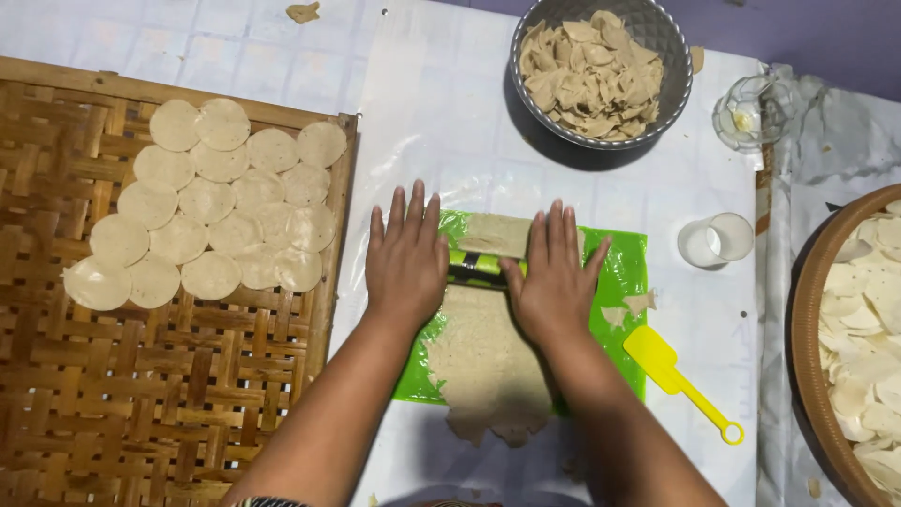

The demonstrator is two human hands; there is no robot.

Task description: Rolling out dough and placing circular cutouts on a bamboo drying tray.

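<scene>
From the head camera, we press our left hand and right hand, fingers flat and wide, on a dark roller over thin beige dough on a green plastic sheet; pushing hard could tear it

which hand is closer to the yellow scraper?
Right. The right hand presses the roller on the dough, just up-left of the yellow scraper. The left hand is on the roller's far end, beyond the right hand.

Both hands flat, fingers spread.
</scene>
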